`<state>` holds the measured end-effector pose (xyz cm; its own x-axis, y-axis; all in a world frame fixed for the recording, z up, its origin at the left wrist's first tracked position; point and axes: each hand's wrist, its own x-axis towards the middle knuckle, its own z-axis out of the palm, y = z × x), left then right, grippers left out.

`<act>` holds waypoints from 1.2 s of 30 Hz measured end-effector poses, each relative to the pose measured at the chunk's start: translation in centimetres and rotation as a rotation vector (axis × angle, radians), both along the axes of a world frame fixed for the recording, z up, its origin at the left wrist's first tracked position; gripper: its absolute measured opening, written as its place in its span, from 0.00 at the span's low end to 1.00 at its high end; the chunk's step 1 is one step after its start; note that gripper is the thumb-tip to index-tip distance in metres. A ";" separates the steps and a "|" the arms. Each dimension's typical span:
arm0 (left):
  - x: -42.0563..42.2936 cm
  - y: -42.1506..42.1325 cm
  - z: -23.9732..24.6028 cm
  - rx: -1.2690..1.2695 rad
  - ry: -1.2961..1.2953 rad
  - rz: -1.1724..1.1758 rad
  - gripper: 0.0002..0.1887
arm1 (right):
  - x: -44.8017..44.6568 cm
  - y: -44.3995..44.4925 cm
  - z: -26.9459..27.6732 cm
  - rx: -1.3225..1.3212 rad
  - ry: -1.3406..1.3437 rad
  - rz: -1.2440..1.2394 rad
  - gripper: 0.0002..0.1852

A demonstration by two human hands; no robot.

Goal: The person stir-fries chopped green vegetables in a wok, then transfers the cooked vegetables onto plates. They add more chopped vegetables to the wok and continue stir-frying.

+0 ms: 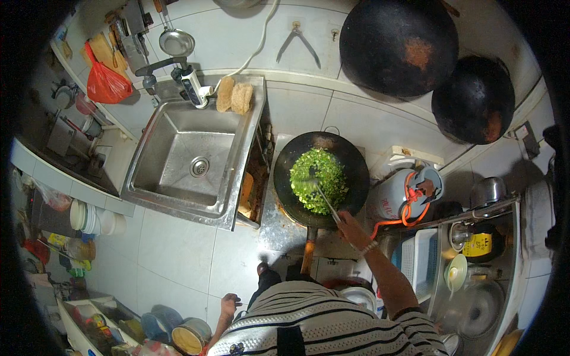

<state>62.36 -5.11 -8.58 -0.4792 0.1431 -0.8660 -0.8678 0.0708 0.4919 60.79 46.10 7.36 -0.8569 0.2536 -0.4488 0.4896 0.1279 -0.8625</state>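
A black wok [356, 178] with a wooden handle [308, 251] sits on the metal stove top [278, 233]. Chopped green vegetables with paler bits [327, 178] fill the middle of its bowl. My right hand [349, 229] grips the thin handle of a metal wok utensil [328, 202] at the wok's near right edge. The utensil's head is among the greens, blurred, so its shape is unclear. My left hand [230, 304] hangs low beside my body, away from the stove, fingers loosely bent. Nothing shows in it, though its palm side is hidden.
A stainless steel sink [178, 164] stands left of the stove, with sponges [241, 98] on its back rim. Right of the wok is a grey gas cylinder [392, 196] with an orange hose [406, 218]. Wire shelving [512, 231] holds bowls and a white basket [423, 262].
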 end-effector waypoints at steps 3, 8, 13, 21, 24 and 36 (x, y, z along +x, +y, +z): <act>2.3 -0.1 -0.6 -0.015 0.223 -0.062 0.12 | 5.9 2.1 1.3 0.157 0.037 0.156 0.20; 2.9 -0.6 -2.3 0.060 0.165 0.043 0.11 | 8.3 1.8 8.4 0.170 -0.234 0.150 0.20; -0.3 2.3 -0.7 0.067 0.264 -0.019 0.07 | 3.0 2.4 -0.3 0.257 0.107 0.123 0.18; -1.6 4.1 2.1 -0.121 0.196 -0.022 0.05 | -2.0 3.7 -1.0 0.148 -0.014 -0.097 0.19; 0.6 1.7 0.1 -0.119 0.134 -0.034 0.09 | 6.1 5.6 -4.5 0.341 0.051 0.134 0.19; -3.0 4.5 1.1 -0.030 0.246 -0.021 0.03 | 1.2 3.8 -1.7 0.437 0.171 0.102 0.20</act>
<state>59.33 -0.56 -7.50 -0.6734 0.1315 -0.7275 -0.7202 0.1054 0.6857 61.99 49.92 5.70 -0.9393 0.2983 -0.1694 0.3119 0.5366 -0.7841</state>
